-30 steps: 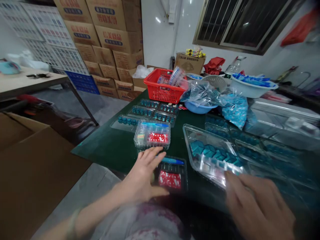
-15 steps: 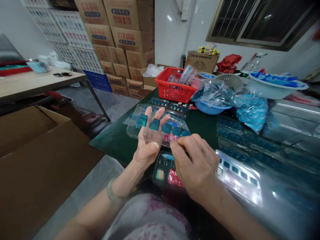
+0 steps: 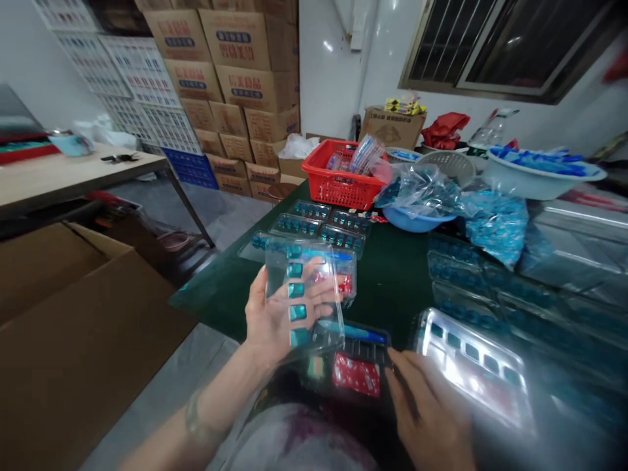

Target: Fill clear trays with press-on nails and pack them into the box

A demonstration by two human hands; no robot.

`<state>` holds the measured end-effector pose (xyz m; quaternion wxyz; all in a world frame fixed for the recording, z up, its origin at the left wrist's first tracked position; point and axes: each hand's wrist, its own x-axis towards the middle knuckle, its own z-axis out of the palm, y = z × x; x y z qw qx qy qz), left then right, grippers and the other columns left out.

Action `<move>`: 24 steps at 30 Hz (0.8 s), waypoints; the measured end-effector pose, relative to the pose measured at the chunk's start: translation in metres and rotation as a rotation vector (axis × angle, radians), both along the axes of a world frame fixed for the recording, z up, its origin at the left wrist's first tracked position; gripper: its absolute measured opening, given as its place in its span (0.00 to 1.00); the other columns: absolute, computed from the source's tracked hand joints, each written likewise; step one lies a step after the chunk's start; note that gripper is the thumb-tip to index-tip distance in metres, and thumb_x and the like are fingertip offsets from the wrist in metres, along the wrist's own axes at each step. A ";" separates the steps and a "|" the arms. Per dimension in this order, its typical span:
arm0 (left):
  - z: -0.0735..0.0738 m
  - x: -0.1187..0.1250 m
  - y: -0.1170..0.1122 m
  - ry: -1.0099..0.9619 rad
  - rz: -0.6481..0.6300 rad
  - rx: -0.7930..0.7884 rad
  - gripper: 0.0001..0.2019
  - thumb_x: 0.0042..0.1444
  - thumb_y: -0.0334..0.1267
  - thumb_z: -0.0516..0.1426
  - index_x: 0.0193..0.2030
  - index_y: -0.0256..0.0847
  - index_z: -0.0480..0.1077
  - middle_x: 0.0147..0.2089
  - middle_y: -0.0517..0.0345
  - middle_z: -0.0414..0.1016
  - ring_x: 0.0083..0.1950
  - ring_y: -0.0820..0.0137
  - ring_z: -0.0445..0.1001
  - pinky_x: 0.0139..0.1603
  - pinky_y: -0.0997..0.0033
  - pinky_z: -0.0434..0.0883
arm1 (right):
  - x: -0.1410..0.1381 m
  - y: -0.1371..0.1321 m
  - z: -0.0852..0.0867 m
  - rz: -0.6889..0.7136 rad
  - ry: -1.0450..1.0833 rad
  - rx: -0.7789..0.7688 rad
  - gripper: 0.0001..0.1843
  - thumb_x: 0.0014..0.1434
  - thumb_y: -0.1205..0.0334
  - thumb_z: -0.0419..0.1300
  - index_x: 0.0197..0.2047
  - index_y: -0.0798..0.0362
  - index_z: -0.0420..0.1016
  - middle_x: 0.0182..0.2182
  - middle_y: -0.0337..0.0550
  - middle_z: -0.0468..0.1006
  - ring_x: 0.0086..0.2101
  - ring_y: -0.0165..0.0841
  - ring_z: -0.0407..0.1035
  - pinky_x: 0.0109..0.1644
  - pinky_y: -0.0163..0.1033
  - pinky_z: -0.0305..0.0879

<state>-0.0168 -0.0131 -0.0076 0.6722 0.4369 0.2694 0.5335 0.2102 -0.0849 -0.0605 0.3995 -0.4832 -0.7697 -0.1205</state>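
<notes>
Left hand (image 3: 275,317): palm up with the fingers spread, carrying a clear tray (image 3: 307,258) that lies across the palm and fingers, raised above the near edge of the green table (image 3: 392,275). A single row of teal pieces (image 3: 295,301) runs down the tray's left side.

Right hand (image 3: 432,418): low at the near right and blurred. Its fingertips (image 3: 395,369) reach the right edge of a dark tray (image 3: 363,340) that sits directly before the person. Whether they grip this edge or merely touch it cannot be told. The dark tray carries a blue pen (image 3: 356,332) along its far side and a red packet (image 3: 356,375) below it.

Just behind the lifted tray stands a stack of filled packs (image 3: 347,284). Beyond it lie rows of trays with teal pieces (image 3: 318,222).

To the right of the right hand lies a glare-lit clear tray (image 3: 471,360).

At the table's far end are a red basket (image 3: 338,183), a blue bowl (image 3: 412,221) under a plastic bag (image 3: 422,186), and a white basin (image 3: 540,176).

An open cardboard box (image 3: 73,314) occupies the floor at left, and stacked cartons (image 3: 235,65) line the back wall.
</notes>
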 end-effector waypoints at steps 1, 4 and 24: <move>0.000 0.000 0.000 -0.033 -0.039 -0.042 0.44 0.49 0.68 0.33 0.63 0.35 0.49 0.50 0.38 0.69 0.46 0.53 0.72 0.43 0.51 0.67 | 0.001 -0.002 -0.009 -0.006 -0.004 0.006 0.14 0.57 0.67 0.58 0.48 0.56 0.70 0.38 0.48 0.73 0.37 0.35 0.69 0.43 0.41 0.66; 0.003 -0.001 0.001 -0.057 -0.132 -0.131 0.40 0.52 0.64 0.36 0.60 0.33 0.57 0.49 0.38 0.71 0.45 0.53 0.72 0.42 0.54 0.68 | 0.002 -0.009 -0.026 -0.039 0.016 -0.017 0.13 0.58 0.66 0.56 0.47 0.56 0.71 0.38 0.49 0.74 0.36 0.36 0.70 0.40 0.41 0.68; 0.000 0.060 -0.011 1.502 -0.082 0.896 0.48 0.37 0.56 0.59 0.63 0.35 0.49 0.59 0.38 0.58 0.54 0.47 0.57 0.53 0.44 0.55 | 0.012 -0.038 -0.029 -0.001 0.445 -0.328 0.15 0.59 0.70 0.52 0.49 0.54 0.68 0.38 0.48 0.71 0.37 0.34 0.70 0.39 0.38 0.69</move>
